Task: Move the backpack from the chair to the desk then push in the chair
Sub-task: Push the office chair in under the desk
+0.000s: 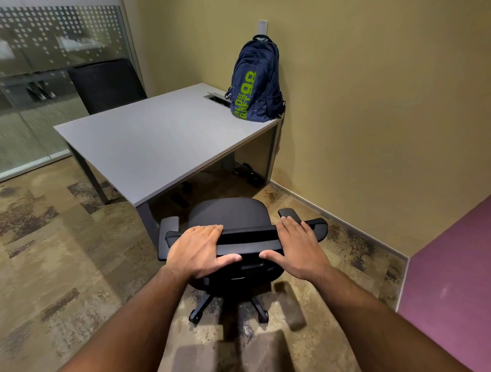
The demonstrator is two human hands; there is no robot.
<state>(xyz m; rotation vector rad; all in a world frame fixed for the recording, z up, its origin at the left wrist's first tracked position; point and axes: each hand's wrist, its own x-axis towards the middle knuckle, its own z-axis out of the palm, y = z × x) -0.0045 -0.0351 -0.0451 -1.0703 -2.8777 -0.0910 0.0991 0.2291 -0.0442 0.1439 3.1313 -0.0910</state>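
A navy backpack (256, 85) with green lettering stands upright on the far right corner of the grey desk (154, 144), leaning against the wall. The black wheeled office chair (228, 214) stands just outside the desk's near edge, its seat bare and partly under the desktop. My left hand (199, 250) lies over the top of the chair's backrest, fingers over the front and thumb behind. My right hand (296, 245) rests on the same backrest top further right, fingers spread, thumb behind the rim.
A second dark chair (107, 85) stands at the desk's far side by a frosted glass partition (40, 67). A cable cutout (217, 98) sits in the desktop next to the backpack. The yellow wall runs close on the right; a purple panel (459, 275) is at near right. Cables lie under the desk.
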